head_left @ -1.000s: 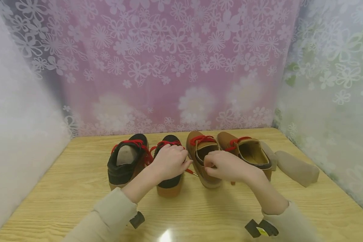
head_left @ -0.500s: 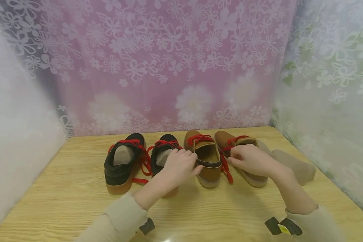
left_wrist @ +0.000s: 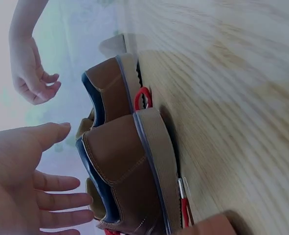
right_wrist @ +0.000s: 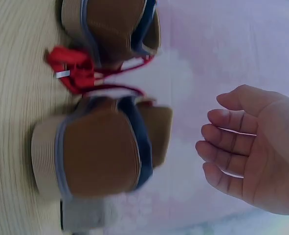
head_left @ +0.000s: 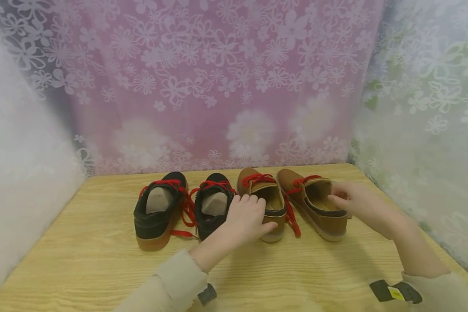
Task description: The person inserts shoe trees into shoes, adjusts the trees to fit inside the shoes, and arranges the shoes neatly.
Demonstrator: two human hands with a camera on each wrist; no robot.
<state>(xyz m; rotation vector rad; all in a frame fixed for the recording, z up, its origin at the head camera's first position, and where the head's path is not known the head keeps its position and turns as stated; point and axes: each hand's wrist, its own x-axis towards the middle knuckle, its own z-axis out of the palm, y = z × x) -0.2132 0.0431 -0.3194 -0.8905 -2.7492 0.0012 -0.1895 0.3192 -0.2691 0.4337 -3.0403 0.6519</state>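
My left hand (head_left: 247, 216) hovers behind the left brown shoe (head_left: 274, 236), hiding part of its heel and opening. In the left wrist view its fingers are spread, relaxed and empty. My right hand (head_left: 364, 206) is in the air just right of the right brown shoe (head_left: 331, 225). The right wrist view shows its fingers (right_wrist: 227, 137) loosely bent and holding nothing. Both brown shoes have red laces (head_left: 292, 221) and hollow openings. A beige shoe insert (right_wrist: 83, 214) lies beside the right brown shoe, mostly hidden by my right hand in the head view.
Two black shoes, one on the left (head_left: 152, 227) and one nearer the middle (head_left: 208, 223), have red laces and beige inserts (head_left: 158, 200) inside. All the shoes point toward the pink floral curtain (head_left: 203, 108) behind the wooden table (head_left: 82, 260). Pale curtains flank both sides.
My right hand has moved from the left brown shoe past the right one to its right side. My left hand has shifted right from the second black shoe, uncovering its insert.
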